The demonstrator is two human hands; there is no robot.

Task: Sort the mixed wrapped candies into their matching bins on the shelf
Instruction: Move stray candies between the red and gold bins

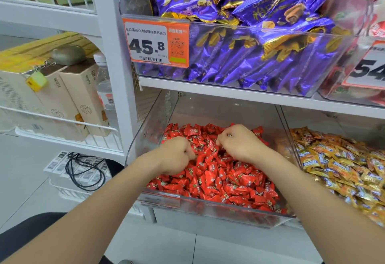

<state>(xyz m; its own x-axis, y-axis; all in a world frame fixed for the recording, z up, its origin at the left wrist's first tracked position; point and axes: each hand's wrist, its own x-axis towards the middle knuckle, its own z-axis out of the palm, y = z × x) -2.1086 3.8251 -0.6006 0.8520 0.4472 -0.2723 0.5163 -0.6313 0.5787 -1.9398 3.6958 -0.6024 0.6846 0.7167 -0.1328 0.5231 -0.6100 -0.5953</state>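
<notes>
A clear plastic bin (208,211) on the lower shelf is filled with red wrapped candies (229,182). Both my hands are inside it, knuckles up, fingers curled down into the pile. My left hand (177,155) digs in at the left-middle of the heap. My right hand (239,142) is a little further back and to the right. The fingertips of both are buried among the wrappers, so what they hold is hidden. To the right stands a second clear bin with yellow-orange wrapped candies (341,166).
On the shelf above, a clear bin (239,55) of purple-and-gold chocolate packets carries an orange price tag (155,43) reading 45.8. Another bin with red packets (358,76) sits at the far right. To the left are a white post (116,76), cartons (68,97), and cables (83,170) on the floor.
</notes>
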